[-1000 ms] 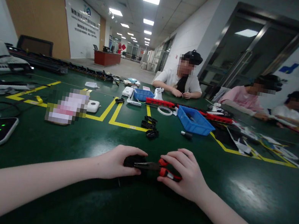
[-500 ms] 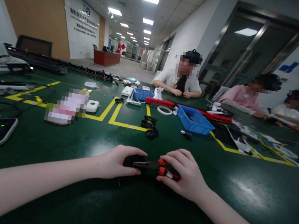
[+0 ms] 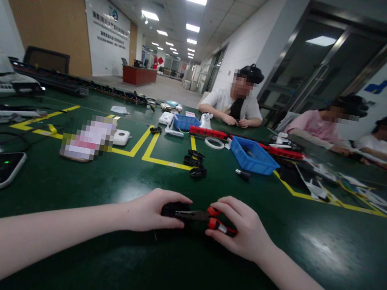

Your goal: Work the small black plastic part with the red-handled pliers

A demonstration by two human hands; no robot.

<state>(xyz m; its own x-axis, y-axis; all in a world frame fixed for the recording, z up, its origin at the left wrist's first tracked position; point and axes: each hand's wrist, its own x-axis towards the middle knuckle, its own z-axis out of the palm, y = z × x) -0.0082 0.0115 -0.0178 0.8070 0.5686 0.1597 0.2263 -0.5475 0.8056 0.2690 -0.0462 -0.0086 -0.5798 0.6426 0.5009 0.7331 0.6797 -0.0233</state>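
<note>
- Pinches a black piece (image 3: 169, 209) between thumb and fingers of the left hand (image 3: 154, 212), clamped around it, probably to steady it against the tool.
- Grips red-handled pliers (image 3: 199, 215) in the right hand (image 3: 243, 228), with fingers above and thumb below the handles, likely for control.
- Points the pliers from the right hand toward the left, over the piece; cannot tell a bite from mere overlap.
- Finds loose black parts (image 3: 195, 162) on the table (image 3: 162, 279) beyond the left hand's fingertips, perhaps for easy reach.
- Finds a black cylinder (image 3: 242, 174) beyond the right hand, near a blue tray (image 3: 262, 166), apparently clear of the grip.
</note>
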